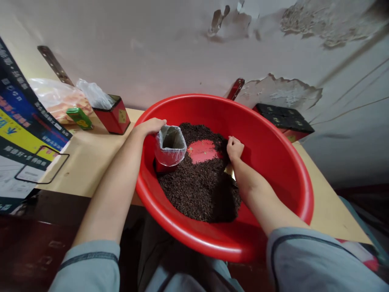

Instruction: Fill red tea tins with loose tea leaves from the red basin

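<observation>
The left hand (151,125) grips the rim of a bag-lined red tin (169,149), upright with its mouth up, at nine o'clock in the red basin (273,162). The right hand (235,147), clenched, rests on dark tea leaves (197,190) at three o'clock.

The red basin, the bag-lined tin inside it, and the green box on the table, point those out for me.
Red basin (282,142): head view, on its bare inner wall at right.
Bag-lined tin (170,152): head view, on the plastic folded over its rim.
Green box (79,118): head view, on its top face.
</observation>
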A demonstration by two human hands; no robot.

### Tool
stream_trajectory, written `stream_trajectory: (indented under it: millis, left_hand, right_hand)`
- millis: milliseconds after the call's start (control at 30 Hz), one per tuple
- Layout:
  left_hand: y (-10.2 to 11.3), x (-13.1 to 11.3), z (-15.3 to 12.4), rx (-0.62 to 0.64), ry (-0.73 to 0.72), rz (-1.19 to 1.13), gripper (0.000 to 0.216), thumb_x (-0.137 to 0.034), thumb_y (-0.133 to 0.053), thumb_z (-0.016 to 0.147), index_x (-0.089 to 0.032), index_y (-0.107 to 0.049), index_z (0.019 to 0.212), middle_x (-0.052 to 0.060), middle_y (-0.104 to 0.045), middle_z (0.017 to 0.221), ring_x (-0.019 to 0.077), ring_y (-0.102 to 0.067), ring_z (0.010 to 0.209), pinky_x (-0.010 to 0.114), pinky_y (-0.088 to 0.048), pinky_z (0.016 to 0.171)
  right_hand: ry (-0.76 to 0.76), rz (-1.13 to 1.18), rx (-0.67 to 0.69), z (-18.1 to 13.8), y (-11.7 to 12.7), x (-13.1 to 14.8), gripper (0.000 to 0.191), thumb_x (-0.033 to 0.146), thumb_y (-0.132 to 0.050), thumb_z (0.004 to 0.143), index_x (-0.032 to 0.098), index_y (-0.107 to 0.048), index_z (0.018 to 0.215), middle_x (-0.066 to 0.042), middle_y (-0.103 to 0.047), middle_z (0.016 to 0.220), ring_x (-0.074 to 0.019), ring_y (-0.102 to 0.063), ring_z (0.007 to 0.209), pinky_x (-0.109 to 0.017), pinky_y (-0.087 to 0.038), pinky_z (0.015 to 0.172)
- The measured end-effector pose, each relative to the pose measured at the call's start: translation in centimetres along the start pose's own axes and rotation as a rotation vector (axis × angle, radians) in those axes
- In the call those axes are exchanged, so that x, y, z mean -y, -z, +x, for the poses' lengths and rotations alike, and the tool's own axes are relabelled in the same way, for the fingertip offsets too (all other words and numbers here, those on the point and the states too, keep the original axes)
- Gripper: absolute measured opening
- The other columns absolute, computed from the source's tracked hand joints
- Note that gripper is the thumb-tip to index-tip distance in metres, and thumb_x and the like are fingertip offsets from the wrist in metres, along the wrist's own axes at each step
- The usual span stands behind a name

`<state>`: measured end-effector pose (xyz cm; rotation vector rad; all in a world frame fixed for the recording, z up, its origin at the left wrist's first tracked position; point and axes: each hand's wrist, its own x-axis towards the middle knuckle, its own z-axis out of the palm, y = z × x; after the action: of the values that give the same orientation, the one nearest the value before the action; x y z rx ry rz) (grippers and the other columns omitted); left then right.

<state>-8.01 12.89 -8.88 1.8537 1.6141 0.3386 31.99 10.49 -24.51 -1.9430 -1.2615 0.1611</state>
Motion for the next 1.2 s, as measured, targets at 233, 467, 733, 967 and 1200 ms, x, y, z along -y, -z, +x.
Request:
stream_trajectory:
  millis: [233, 467, 733, 967, 1200]
  left_hand:
    - [0.2, 0.2, 0.2, 0.010, -0.052, 0.073, 0.044, -0.038, -0.037, 0.101, -0.018, -0.066, 0.074, 0.008, -0.072, 0.082, 0.0193, -0.062, 0.074, 0.025, -0.044, 0.069]
    - [0.1, 0.2, 0.1, 0.018, -0.033, 0.039, 0.044, -0.038, -0.037, 0.100, -0.018, -0.067, 0.076, 0.008, -0.071, 0.084, 0.0193, -0.061, 0.073, 0.026, -0.042, 0.069]
    - [0.4, 0.0, -0.4, 0.041, -0.020, 0.003, 0.043, -0.037, -0.037, 0.101, -0.019, -0.070, 0.080, 0.007, -0.071, 0.080, 0.0192, -0.062, 0.073, 0.026, -0.044, 0.070]
    - [0.3, -0.5, -0.7, 0.018, 0.039, -0.049, 0.042, -0.035, -0.039, 0.100, -0.019, -0.071, 0.078, 0.008, -0.073, 0.084, 0.0189, -0.062, 0.069, 0.027, -0.045, 0.068]
    - [0.3, -0.5, -0.5, 0.012, 0.019, -0.019, 0.041, -0.034, -0.039, 0.099, -0.018, -0.072, 0.081, 0.009, -0.077, 0.094, 0.0199, -0.067, 0.084, 0.026, -0.046, 0.076]
  right_hand:
    - [-0.321, 0.068, -0.127, 1.2, -6.4, 3.4, 0.065, 0.036, -0.023, 0.100, 0.004, -0.074, 0.123, -0.028, -0.072, 0.120, -0.0408, -0.068, 0.117, -0.054, -0.046, 0.104]
    - [-0.244, 0.191, -0.063, 1.7, -8.3, 5.1, 0.056, 0.037, -0.026, 0.102, 0.014, -0.075, 0.118, -0.017, -0.075, 0.119, -0.0290, -0.069, 0.114, -0.044, -0.049, 0.102]
    - [-0.365, 0.153, -0.155, 2.3, -9.8, 6.3, 0.056, 0.027, -0.022, 0.099, 0.007, -0.071, 0.119, -0.029, -0.059, 0.133, -0.0358, -0.056, 0.130, -0.050, -0.037, 0.114]
    - [-0.231, 0.425, 0.153, 0.9, -14.3, 12.4, 0.049, 0.043, -0.034, 0.101, 0.015, -0.072, 0.083, -0.015, -0.075, 0.103, -0.0271, -0.066, 0.109, -0.035, -0.045, 0.102]
    - [-0.280, 0.802, 0.391, -4.9, -14.2, 14.2, 0.032, 0.047, -0.063, 0.087, 0.018, -0.068, 0.074, -0.001, -0.074, 0.084, -0.0205, -0.064, 0.097, -0.029, -0.048, 0.096]
